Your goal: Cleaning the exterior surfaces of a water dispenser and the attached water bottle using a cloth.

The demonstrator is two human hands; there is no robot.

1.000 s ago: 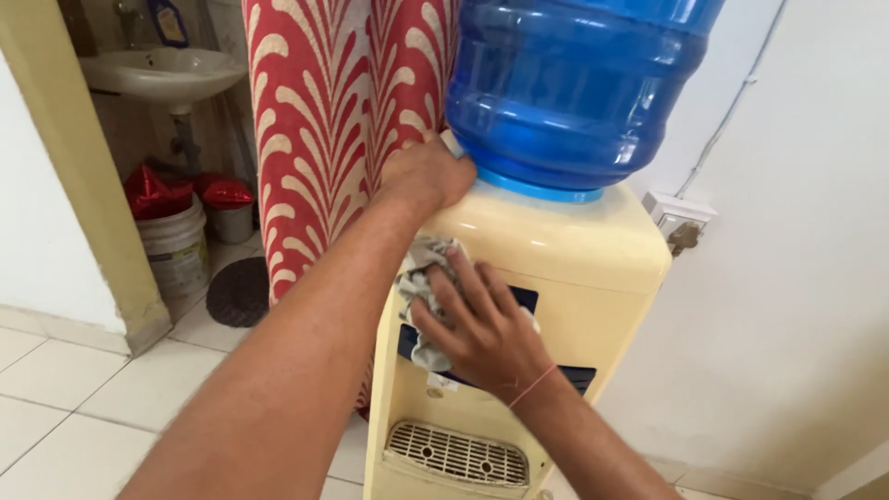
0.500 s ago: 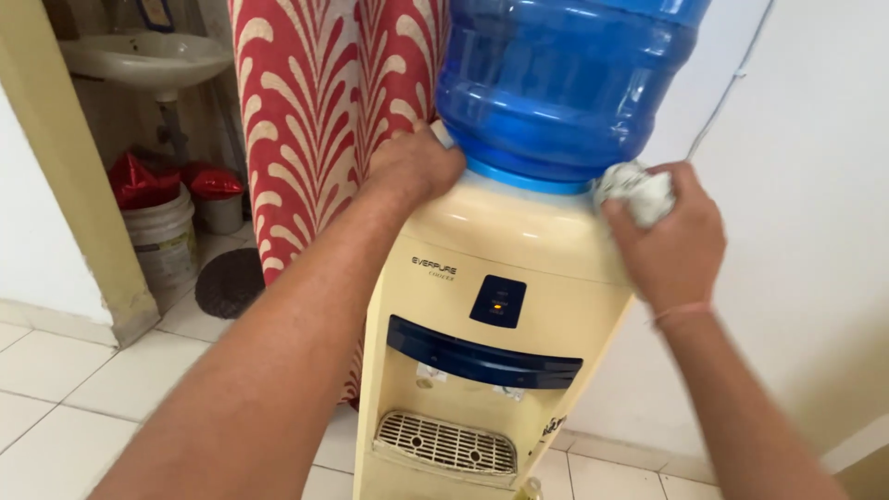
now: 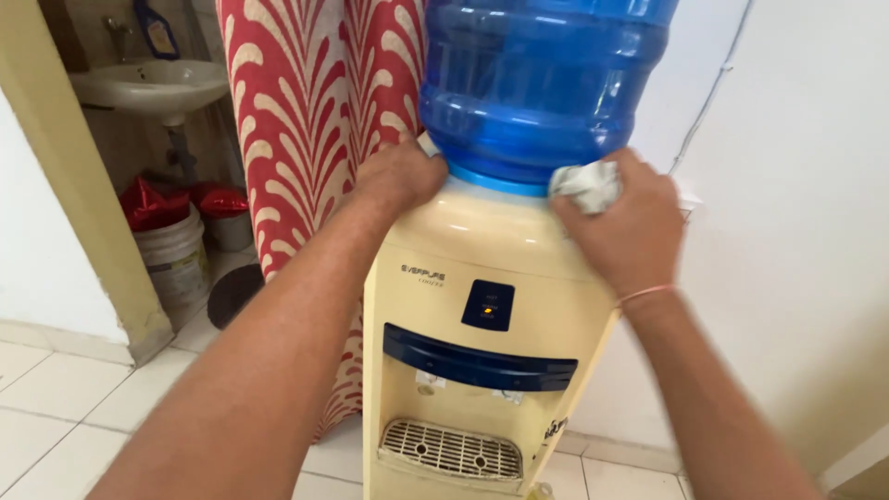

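Crumpled grey cloth (image 3: 586, 185) pinched in right hand (image 3: 622, 227), frame centre-right, pressed on cream dispenser (image 3: 482, 278) top. Left hand (image 3: 400, 174), fingers curled, laid beside blue bottle (image 3: 542, 83).

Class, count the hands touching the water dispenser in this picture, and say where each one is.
2. The left hand rests on the dispenser top beside the blue bottle; the right hand presses a crumpled cloth against its top right.
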